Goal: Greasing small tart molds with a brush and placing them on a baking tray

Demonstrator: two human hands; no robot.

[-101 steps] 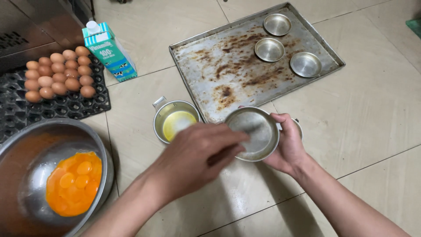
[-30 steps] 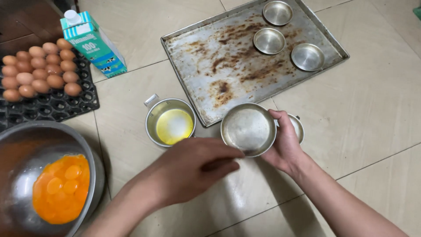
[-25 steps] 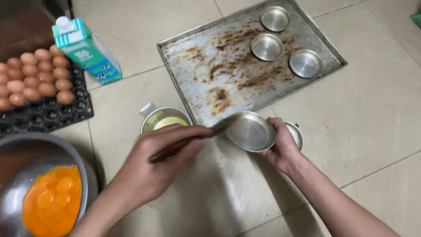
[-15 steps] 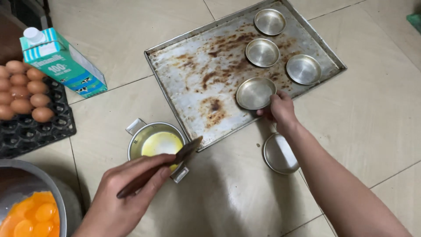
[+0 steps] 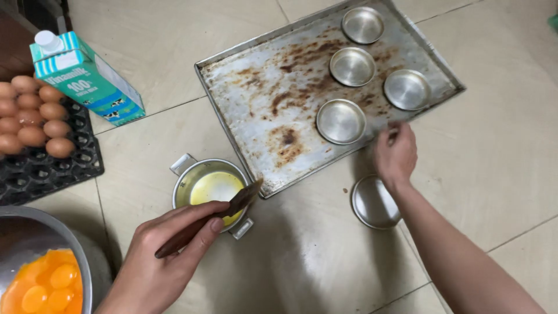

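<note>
The left hand (image 5: 165, 256) grips a brown-handled brush (image 5: 206, 219), bristles angled over the small pot (image 5: 210, 189) of yellow liquid at its 1 o'clock, while the right hand (image 5: 395, 154), loosely open and holding nothing, hovers between the stained baking tray (image 5: 264, 99) and a loose tin (image 5: 375, 202) on the floor.

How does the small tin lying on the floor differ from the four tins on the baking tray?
The floor tin lies on the tiles beside the right hand; the tray tins sit on the stained baking tray. The floor tin is alone; the tray tins form a cluster of four. All are small, round, shallow, empty metal tins.
</note>
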